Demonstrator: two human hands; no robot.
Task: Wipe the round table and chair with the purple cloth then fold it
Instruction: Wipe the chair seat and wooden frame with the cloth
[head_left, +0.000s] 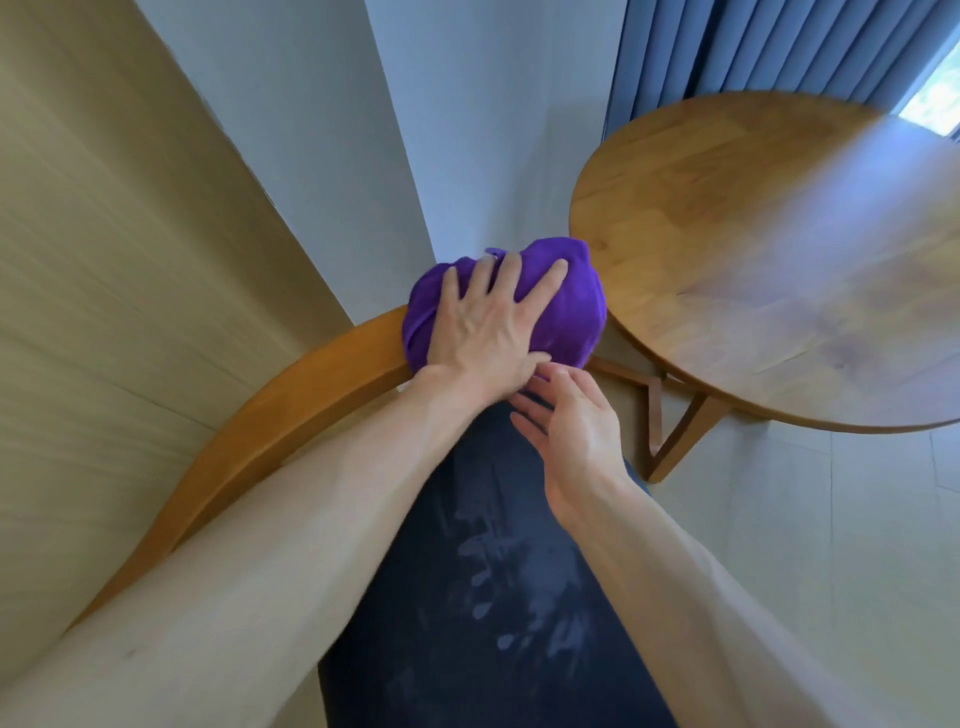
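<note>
Left hand (485, 332) spread flat, fingers apart, pressing cloth (550, 306) onto chair (291, 410) top rail to wipe it; right hand (569, 421) loosely open beside, holding nothing; table (779, 260) alongside.

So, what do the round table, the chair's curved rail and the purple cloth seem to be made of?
The round table: wood, probably jointed strips, with visible grain and a smooth sheen that reflects the window light.
The chair's curved rail: similar honey-coloured wood, seemingly varnished.
The purple cloth: soft, matte fabric, perhaps microfibre or fleece; it bunches under the left hand.
</note>
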